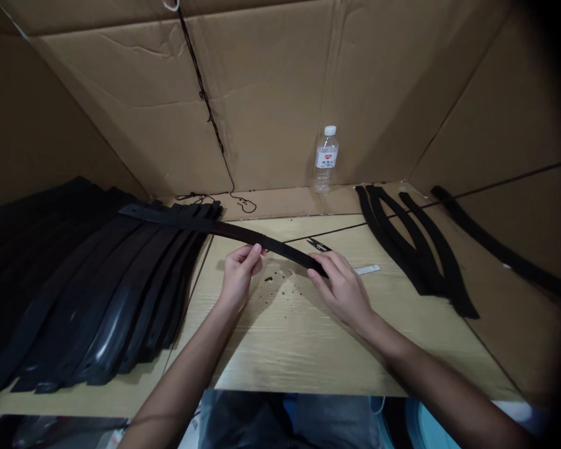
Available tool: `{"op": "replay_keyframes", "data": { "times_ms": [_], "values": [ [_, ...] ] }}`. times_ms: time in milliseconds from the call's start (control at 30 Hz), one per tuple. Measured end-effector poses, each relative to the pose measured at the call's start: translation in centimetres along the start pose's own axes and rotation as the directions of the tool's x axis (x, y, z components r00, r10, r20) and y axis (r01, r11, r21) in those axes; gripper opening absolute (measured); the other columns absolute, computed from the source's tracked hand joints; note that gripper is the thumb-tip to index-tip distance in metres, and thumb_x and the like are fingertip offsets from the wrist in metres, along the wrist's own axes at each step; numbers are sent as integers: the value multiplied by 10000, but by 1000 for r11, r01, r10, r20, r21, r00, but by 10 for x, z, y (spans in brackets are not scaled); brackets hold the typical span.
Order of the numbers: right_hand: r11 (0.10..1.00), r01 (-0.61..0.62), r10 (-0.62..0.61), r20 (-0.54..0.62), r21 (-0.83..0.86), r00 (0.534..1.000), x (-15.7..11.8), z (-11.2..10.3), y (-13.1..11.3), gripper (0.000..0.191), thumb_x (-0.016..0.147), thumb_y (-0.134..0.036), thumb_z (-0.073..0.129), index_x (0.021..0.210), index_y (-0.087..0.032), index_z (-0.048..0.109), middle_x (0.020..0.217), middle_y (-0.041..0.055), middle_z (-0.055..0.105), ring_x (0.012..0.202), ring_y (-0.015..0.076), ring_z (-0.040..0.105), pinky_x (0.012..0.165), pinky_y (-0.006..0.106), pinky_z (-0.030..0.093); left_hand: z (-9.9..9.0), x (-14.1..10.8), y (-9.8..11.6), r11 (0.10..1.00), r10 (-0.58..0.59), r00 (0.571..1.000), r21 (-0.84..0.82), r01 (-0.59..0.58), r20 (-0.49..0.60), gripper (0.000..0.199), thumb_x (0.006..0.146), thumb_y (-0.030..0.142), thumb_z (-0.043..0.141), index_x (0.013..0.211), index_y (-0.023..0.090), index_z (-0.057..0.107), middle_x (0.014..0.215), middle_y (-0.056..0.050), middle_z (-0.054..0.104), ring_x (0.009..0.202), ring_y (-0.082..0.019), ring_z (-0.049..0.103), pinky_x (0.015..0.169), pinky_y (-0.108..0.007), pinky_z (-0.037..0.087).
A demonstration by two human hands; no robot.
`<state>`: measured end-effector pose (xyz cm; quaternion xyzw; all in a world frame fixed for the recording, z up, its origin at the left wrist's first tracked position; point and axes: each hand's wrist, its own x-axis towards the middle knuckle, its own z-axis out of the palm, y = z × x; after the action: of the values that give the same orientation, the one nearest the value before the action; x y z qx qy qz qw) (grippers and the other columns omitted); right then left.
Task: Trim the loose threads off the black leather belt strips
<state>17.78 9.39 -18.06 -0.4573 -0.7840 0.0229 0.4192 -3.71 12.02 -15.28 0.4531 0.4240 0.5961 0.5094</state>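
A long, curved black strip [234, 233] is held above the table, slanting from upper left down to the right. My left hand [238, 274] pinches its lower edge near the middle, thumb on top, where a seam or step shows across the strip. My right hand [341, 288] is closed around its right end, which the fingers partly cover. A thin dark cord [346, 228] runs from the right side to the strip near my left thumb. Just beyond my right hand lie black thread snips [318, 245], and a flat whitish piece [368, 269] sticks out beside it.
Many overlapping black strips [107, 305] cover the left side. Several matte black strips [414, 234] lie at right, another [505, 249] farther over. A water bottle [326, 162] stands against the cardboard wall [271, 93]. Knotted cord [206, 103] hangs there. Dark crumbs [285, 293] dot the table [299, 355].
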Motion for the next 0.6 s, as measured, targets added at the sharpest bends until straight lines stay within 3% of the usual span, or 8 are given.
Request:
{"op": "replay_keyframes", "data": {
  "times_ms": [167,333,467,600],
  "values": [
    [1000,19,-19,-10,22,1000,0,1,2,181,985,-334,498,1076,-198,575,997,81,651,953,234,619,832,387,520,0,0,1,1000,-2,1000,-20,2,-8,397,691,485,795,612,121,659,487,44,367,462,-42,229,477,-242,117],
    [998,51,-50,-50,33,997,-1,3,1,128,974,-317,518,1023,-202,539,923,73,631,866,212,616,747,345,524,2,0,0,999,-31,995,-46,27,-95,401,603,472,853,582,117,666,549,-3,510,483,-43,302,471,-231,162],
    [993,117,-117,-21,13,993,-3,4,2,55,972,-228,493,1007,-198,524,918,72,633,872,206,617,763,333,517,3,-1,-4,999,-42,992,-30,39,-121,419,584,496,859,610,116,685,508,12,473,492,-53,317,479,-224,191],
    [990,136,-134,54,-31,990,-4,4,4,122,958,-150,467,1041,-194,544,967,76,658,901,212,631,769,331,517,3,-2,-6,1000,-4,994,12,5,-112,458,604,528,839,572,128,619,490,38,409,483,-53,277,480,-230,171]
  ]
}}
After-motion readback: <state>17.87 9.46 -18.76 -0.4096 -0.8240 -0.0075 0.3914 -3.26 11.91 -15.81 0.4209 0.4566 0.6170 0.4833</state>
